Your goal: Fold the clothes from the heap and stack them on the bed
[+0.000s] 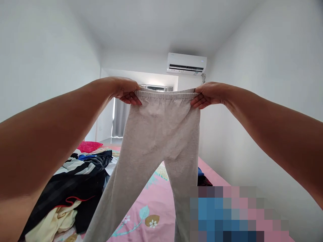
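Our left hand (128, 93) and right hand (208, 94) each pinch one end of the gathered waistband (165, 95), thumbs inside and fingers outside, drawing it wide between them. From it hang the pale grey trousers (160, 131), upright in front of us, plain and lightly creased, legs spread apart. Behind them we see a pink flowered sheet (160, 191) and, to the left, a heap of dark, striped and cream clothes (68, 186). High beyond, the white air conditioner (187, 61) bears small markings that we cannot read.
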Motion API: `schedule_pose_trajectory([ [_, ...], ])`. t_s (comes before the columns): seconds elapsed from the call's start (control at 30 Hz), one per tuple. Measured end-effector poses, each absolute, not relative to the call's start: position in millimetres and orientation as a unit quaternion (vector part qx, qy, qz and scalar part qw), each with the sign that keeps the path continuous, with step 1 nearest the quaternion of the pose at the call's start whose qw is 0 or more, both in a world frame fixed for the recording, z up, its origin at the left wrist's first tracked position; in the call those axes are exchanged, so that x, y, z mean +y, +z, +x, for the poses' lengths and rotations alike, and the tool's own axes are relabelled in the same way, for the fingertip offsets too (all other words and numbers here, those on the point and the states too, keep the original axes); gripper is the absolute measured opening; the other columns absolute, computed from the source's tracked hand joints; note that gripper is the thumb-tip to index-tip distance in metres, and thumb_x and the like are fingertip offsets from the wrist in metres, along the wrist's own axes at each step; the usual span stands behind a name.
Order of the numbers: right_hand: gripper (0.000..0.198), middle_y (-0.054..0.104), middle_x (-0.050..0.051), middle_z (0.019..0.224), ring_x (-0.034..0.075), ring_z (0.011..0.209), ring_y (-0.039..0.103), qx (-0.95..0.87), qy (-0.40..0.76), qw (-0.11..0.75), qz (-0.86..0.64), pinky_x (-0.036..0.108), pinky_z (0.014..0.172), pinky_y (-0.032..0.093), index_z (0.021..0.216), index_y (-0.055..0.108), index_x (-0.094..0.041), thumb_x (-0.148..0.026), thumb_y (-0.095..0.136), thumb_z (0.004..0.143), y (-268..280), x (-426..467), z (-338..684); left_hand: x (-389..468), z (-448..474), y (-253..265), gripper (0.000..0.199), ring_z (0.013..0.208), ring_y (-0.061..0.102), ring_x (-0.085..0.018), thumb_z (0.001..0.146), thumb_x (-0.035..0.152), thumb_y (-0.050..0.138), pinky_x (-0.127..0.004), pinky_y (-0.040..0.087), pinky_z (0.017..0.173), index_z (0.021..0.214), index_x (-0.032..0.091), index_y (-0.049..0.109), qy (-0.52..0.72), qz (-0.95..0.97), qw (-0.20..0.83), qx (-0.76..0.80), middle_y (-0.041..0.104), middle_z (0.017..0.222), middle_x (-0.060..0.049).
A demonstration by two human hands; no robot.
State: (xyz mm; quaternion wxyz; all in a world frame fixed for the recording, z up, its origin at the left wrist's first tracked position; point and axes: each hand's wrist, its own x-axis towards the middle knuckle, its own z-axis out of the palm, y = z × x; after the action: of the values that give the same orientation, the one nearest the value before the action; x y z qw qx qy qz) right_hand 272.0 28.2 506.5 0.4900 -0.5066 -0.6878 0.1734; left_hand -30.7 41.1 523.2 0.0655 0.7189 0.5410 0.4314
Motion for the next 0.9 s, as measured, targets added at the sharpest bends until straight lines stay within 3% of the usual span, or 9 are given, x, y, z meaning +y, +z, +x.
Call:
schedule_pose_trajectory([
  [0.13, 0.017, 0.067, 0.013, 0.08, 0.024, 0.076, 0.068, -0.676, 0.255, 0.488, -0.49, 0.036, 0.061, 0.058, 0.089, 0.067, -0.008, -0.02, 0.059, 0.081, 506, 26, 280, 30, -40, 524, 0.021, 0.076, 0.067, -0.026, 0.063, 0.029, 0.063, -0.032, 0.052, 0.067, 0.077, 0.016, 0.073, 0.31, 0.704, 0.123, 0.627, 0.068, 0.069, -0.013],
  [0.37, 0.022, 0.067, 0.013, 0.103, 0.023, 0.096, 0.065, -0.769, 0.283, 0.351, -0.453, 0.032, 0.075, 0.059, 0.09, 0.067, -0.012, -0.018, 0.073, 0.069, 499, 16, 305, 10, -52, 507, 0.03, 0.076, 0.065, -0.027, 0.062, 0.041, 0.065, -0.038, 0.052, 0.068, 0.081, 0.019, 0.073, 0.263, 0.765, 0.216, 0.547, 0.069, 0.077, -0.014],
  [0.53, 0.029, 0.069, 0.013, 0.088, 0.024, 0.085, 0.067, -0.751, 0.237, 0.384, -0.483, 0.036, 0.067, 0.059, 0.088, 0.068, -0.013, -0.036, 0.072, 0.072, 498, 12, 311, 2, -52, 498, 0.032, 0.073, 0.063, -0.021, 0.065, 0.046, 0.068, -0.034, 0.052, 0.074, 0.082, 0.019, 0.073, 0.297, 0.757, 0.17, 0.557, 0.065, 0.074, -0.01],
  [0.67, 0.03, 0.067, 0.01, 0.072, 0.023, 0.066, 0.065, -0.735, 0.2, 0.388, -0.518, 0.037, 0.056, 0.058, 0.081, 0.068, -0.015, -0.04, 0.077, 0.066, 501, 12, 312, 5, -56, 496, 0.028, 0.073, 0.062, -0.021, 0.062, 0.046, 0.071, -0.03, 0.051, 0.069, 0.078, 0.023, 0.074, 0.296, 0.769, 0.087, 0.56, 0.062, 0.071, -0.006],
  [0.77, 0.031, 0.065, 0.009, 0.065, 0.02, 0.057, 0.061, -0.722, 0.186, 0.394, -0.538, 0.035, 0.052, 0.055, 0.075, 0.066, -0.016, -0.043, 0.078, 0.065, 501, 14, 311, 6, -53, 494, 0.028, 0.07, 0.06, -0.019, 0.064, 0.047, 0.071, -0.028, 0.048, 0.065, 0.08, 0.024, 0.072, 0.322, 0.757, 0.088, 0.563, 0.06, 0.066, -0.004],
  [0.9, 0.032, 0.062, 0.008, 0.06, 0.014, 0.056, 0.059, -0.738, 0.174, 0.385, -0.527, 0.031, 0.058, 0.053, 0.073, 0.063, -0.012, -0.043, 0.066, 0.079, 497, 3, 312, -8, -47, 486, 0.025, 0.058, 0.05, -0.01, 0.075, 0.04, 0.068, -0.028, 0.045, 0.072, 0.08, 0.016, 0.066, 0.386, 0.735, 0.111, 0.547, 0.044, 0.047, 0.003],
])
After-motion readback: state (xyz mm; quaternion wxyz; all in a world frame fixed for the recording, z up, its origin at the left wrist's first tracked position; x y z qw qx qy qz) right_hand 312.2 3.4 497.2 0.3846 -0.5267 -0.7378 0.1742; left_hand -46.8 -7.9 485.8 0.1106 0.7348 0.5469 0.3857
